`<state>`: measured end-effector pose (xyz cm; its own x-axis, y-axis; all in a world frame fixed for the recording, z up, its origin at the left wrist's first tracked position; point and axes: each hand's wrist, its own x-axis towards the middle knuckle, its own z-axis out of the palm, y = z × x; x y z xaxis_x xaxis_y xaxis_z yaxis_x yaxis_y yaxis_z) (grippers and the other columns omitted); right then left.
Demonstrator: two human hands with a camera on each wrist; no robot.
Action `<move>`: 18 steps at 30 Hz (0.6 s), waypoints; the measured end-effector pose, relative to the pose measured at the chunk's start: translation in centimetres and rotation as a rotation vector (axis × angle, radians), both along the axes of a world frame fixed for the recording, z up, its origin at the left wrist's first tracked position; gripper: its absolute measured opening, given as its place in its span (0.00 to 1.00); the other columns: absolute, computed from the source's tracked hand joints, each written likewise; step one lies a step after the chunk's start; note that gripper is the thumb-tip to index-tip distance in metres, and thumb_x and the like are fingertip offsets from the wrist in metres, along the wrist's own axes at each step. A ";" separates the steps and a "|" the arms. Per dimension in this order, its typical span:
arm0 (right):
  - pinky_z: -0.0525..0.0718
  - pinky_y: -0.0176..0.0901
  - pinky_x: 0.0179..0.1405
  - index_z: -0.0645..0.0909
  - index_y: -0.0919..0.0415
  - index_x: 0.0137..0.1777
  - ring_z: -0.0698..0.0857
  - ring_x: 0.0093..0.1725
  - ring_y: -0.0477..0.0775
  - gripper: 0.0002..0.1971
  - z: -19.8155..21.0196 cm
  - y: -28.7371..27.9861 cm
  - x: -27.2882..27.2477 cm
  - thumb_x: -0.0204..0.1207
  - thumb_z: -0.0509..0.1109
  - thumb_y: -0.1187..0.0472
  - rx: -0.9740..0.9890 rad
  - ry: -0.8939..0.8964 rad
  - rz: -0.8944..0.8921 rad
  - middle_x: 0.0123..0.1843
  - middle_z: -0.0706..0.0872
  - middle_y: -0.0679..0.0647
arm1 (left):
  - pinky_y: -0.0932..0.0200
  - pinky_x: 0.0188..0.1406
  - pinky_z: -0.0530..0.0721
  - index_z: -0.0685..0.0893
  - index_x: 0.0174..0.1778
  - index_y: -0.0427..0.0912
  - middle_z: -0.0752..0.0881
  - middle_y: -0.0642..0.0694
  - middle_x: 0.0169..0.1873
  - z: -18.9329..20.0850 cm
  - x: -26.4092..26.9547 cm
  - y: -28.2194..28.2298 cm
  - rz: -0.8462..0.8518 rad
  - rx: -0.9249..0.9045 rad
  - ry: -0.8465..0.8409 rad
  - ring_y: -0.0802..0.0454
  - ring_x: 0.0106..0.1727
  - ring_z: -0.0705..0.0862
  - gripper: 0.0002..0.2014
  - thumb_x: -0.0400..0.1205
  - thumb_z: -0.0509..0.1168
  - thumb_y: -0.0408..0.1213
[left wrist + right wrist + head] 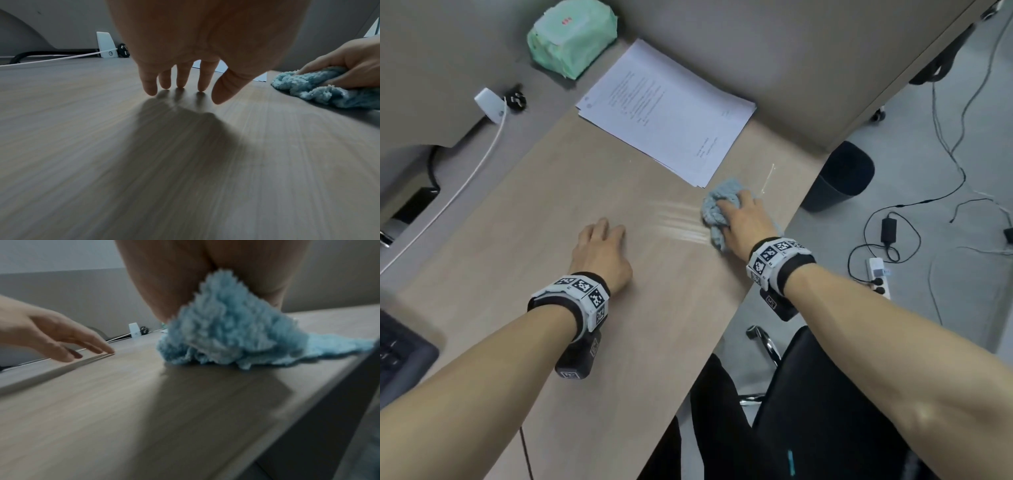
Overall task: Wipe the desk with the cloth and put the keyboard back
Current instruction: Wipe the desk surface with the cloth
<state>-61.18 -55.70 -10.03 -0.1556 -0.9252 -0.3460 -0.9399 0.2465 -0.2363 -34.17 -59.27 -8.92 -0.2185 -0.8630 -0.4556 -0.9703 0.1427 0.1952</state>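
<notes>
Right hand (739, 219) bunched over the blue cloth (717, 209), fingers curled into its pile, pressing it down on the surface (619, 308) close to the right edge. From the right wrist view, cloth (226, 337) crumpled under the palm, one thin flap trailing toward the edge. Pale wet streaks (681, 222) on the wood just left of the cloth.

Left hand (601, 251) empty, fingers straight and slightly spread, tips (180, 81) touching the surface, thumb hanging free. Well apart from the cloth, near the middle of the surface.

Keyboard (400, 356) dark, only a corner in view at the far left edge of the head picture, on the surface and well away from both hands.

Stack of printed papers (664, 109) just beyond the cloth, one corner nearly reaching it. Green wipes pack (571, 36) farther back by the grey partition. White charger (489, 102) with a white cable (465, 185) running left along the surface, black plug (517, 99) beside it.

Beyond the right edge, on the floor: dark bin (839, 178), power strip (878, 274), loose black cables. Black chair (808, 394) below the right forearm.
</notes>
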 end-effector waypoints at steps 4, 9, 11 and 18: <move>0.77 0.61 0.66 0.70 0.57 0.76 0.72 0.67 0.70 0.27 0.4 -1.8 -5.8 0.77 0.69 0.62 0.015 0.122 -0.190 0.74 0.66 0.66 | 0.43 0.78 0.64 0.69 0.75 0.47 0.62 0.38 0.81 0.1 -0.9 -1.1 0.008 -0.061 -0.009 0.36 0.80 0.57 0.30 0.74 0.63 0.33; 0.79 0.60 0.63 0.72 0.61 0.73 0.73 0.67 0.72 0.28 2.4 -0.9 -11.5 0.75 0.73 0.59 0.096 0.156 -0.507 0.73 0.65 0.68 | 0.42 0.77 0.65 0.67 0.76 0.46 0.60 0.38 0.81 -0.2 -2.2 -1.2 0.008 -0.021 -0.027 0.35 0.80 0.57 0.30 0.75 0.62 0.35; 0.79 0.58 0.59 0.74 0.60 0.70 0.75 0.63 0.72 0.22 2.3 -1.1 -9.9 0.75 0.68 0.63 -0.018 0.107 -0.399 0.71 0.67 0.67 | 0.41 0.75 0.68 0.68 0.75 0.44 0.61 0.37 0.80 -0.5 -2.8 -1.0 0.015 -0.027 -0.057 0.33 0.79 0.58 0.30 0.74 0.62 0.36; 0.83 0.59 0.58 0.75 0.60 0.70 0.78 0.61 0.70 0.20 0.5 -4.2 -4.8 0.77 0.66 0.64 -0.064 -0.052 -0.168 0.68 0.71 0.66 | 0.40 0.70 0.73 0.70 0.68 0.40 0.66 0.37 0.75 -0.9 -3.7 -2.2 0.041 0.039 -0.096 0.32 0.77 0.60 0.25 0.74 0.60 0.38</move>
<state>-65.97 -59.90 -9.58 -0.2933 -0.9081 -0.2987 -0.8730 0.3818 -0.3034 -37.86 -61.43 -9.85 -0.1369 -0.8515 -0.5061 -0.9897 0.0962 0.1059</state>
